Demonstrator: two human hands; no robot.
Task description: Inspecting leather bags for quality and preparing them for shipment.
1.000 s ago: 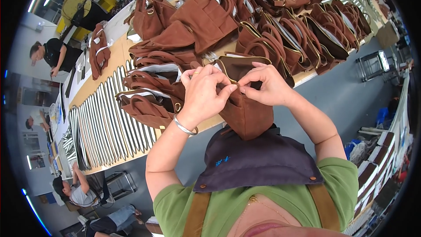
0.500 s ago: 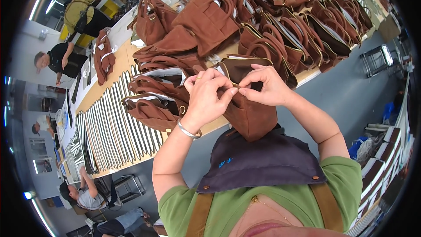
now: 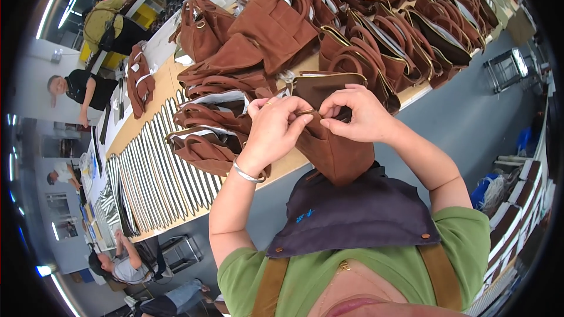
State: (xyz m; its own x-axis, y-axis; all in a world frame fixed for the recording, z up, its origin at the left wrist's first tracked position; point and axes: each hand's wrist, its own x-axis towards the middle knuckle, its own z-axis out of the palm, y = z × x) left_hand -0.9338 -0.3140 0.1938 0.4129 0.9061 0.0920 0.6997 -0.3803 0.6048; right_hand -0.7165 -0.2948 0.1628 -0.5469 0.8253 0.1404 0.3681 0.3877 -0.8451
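Note:
A reddish-brown handbag is tilted between my body and the table edge, its opening edged with a gold zipper. My left hand is closed on the near rim of that opening, thumb and fingers pinched together. Just to its right, my right hand pinches the same rim with thumb and index finger. Whatever small part lies between the fingertips is mostly hidden by them. The bag's dark brown inside shows beyond my fingers.
Many similar brown handbags crowd the table ahead. On the left lies a row of dark-and-white strips. Several people are along the left side, one in a black shirt. A metal stool stands on the grey floor at right.
The gold-coloured piece seen between my fingertips is now less visible, and my fingertips have shifted slightly apart. Both hands stay at the bag's rim. The view has shifted slightly.

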